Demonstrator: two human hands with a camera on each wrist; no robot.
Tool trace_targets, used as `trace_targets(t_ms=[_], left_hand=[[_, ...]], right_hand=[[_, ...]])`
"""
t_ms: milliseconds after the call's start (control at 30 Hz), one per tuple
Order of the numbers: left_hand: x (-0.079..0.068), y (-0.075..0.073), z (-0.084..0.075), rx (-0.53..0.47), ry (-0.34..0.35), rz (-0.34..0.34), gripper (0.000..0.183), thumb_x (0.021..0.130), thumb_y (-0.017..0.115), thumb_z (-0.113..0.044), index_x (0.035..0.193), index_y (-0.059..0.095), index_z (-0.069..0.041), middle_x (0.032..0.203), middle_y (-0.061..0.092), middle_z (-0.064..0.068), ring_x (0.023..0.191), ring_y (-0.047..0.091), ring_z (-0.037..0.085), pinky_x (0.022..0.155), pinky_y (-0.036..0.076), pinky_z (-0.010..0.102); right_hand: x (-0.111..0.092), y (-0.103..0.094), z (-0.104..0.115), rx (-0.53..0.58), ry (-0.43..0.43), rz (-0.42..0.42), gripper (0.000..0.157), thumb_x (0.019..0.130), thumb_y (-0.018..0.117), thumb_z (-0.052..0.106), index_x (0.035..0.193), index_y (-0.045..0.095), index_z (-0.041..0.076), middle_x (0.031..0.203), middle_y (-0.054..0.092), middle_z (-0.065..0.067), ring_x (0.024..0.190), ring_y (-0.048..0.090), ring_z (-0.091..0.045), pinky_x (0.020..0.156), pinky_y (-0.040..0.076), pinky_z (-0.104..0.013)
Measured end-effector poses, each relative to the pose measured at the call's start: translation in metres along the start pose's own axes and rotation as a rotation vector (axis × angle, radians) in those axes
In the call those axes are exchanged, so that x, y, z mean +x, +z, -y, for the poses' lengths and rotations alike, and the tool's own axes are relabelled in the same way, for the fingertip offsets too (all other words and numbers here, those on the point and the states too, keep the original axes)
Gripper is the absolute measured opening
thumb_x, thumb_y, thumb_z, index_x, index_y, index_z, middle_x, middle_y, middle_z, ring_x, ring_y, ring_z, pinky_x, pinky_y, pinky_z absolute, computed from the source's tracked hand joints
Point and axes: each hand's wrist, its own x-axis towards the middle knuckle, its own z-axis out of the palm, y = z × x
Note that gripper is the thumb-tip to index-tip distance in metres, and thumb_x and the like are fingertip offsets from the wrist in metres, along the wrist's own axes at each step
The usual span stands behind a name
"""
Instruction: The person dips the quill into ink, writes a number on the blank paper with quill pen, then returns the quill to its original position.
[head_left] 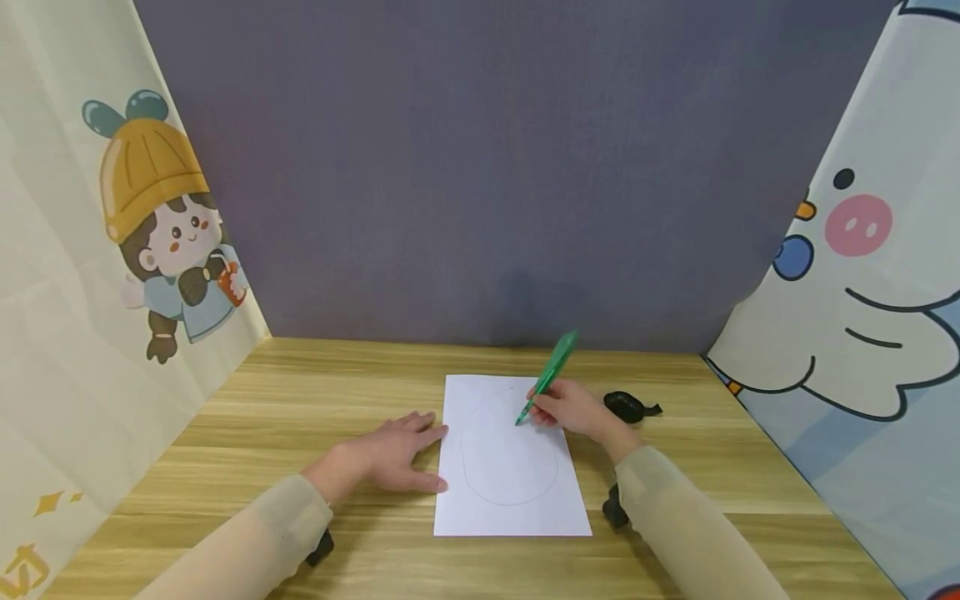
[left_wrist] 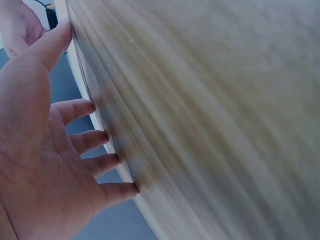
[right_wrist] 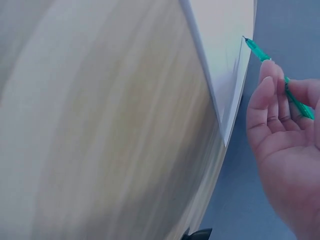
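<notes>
A white sheet of paper (head_left: 510, 521) lies on the wooden table, with a thin, rounded pencil-like outline drawn on it and a gap toward the upper right. My right hand (head_left: 570, 408) pinches a green pen (head_left: 555, 364) over the sheet's upper right part, its tip pointing down at the paper. In the right wrist view the pen (right_wrist: 257, 50) shows between thumb and fingers, its tip close at the sheet. Spread at the sheet's left edge is my left hand (head_left: 393, 454), its fingertips on the table and its thumb at the paper's margin.
A small black object with a short tab (head_left: 628, 407) lies just right of my right hand. Behind the wooden table (head_left: 300, 392) rises a dark grey panel (head_left: 480, 183). Printed cartoon curtains (head_left: 67, 275) stand on both sides.
</notes>
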Motion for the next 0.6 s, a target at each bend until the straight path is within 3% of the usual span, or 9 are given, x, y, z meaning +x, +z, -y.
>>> trace_targets(t_ms=[600], left_hand=[[0.001,0.002,0.001,0.01,-0.011,0.002,0.098,0.098,0.068,-0.073,0.173,0.038,-0.017,0.182,0.026,0.018,0.169,0.022,0.045,0.135,0.024,0.068]], right_hand=[[0.01,0.016,0.011,0.038,-0.044,0.038,0.027,0.114,0.057,0.015,0.123,0.073,-0.004,0.096,0.079,-0.014,0.082,0.07,-0.018,0.073,0.059,-0.03]])
